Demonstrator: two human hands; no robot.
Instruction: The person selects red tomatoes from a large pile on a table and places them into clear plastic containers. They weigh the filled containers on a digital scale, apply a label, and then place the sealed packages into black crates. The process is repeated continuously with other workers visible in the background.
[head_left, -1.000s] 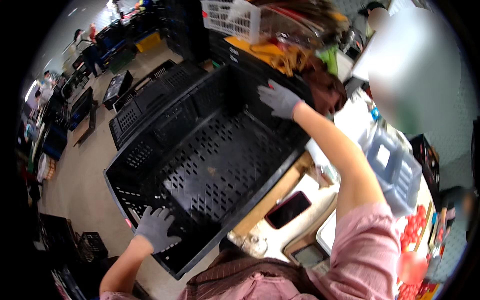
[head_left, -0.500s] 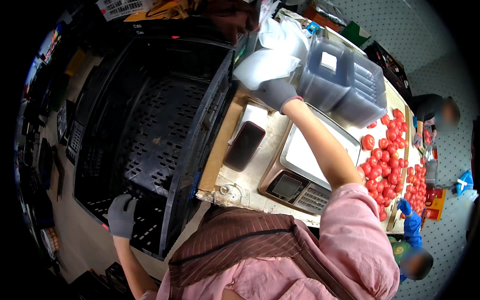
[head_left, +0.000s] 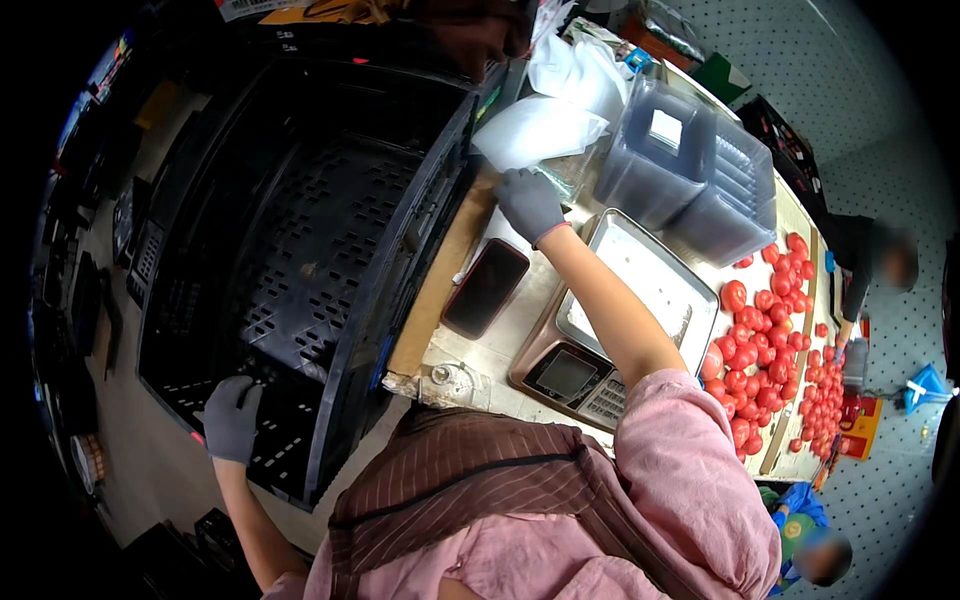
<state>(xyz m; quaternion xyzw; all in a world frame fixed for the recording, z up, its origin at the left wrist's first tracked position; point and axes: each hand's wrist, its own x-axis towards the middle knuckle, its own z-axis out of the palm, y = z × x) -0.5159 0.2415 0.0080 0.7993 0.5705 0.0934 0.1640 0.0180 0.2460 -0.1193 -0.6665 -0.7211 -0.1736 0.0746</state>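
My left hand [head_left: 232, 418], in a grey glove, lies at the near rim of a big black plastic crate [head_left: 335, 235]. Its thumb and fingers stand apart, with nothing visible between them. My right hand [head_left: 531, 205], also gloved, is over the table just beyond a dark phone [head_left: 486, 288]. Its fingers are bent and bunched; whatever is under their tips is hidden. Close beyond the fingertips lie white translucent plastic bags [head_left: 535, 130] and a small greenish wrapper [head_left: 558, 182]. My right forearm crosses a scale [head_left: 566, 374] with a metal tray [head_left: 655, 275].
Stacked clear plastic boxes [head_left: 655, 150] stand beyond the scale. Many red tomatoes [head_left: 765, 345] cover the right part of the table, divided by a wooden strip [head_left: 795, 405]. Two other people, one wearing a blue sleeve [head_left: 800, 500], are at the far right.
My right hand has drawn back from the white bags toward me, baring the greenish wrapper. My left hand stays at the crate rim. The blue-sleeved arm has moved back from the tomatoes.
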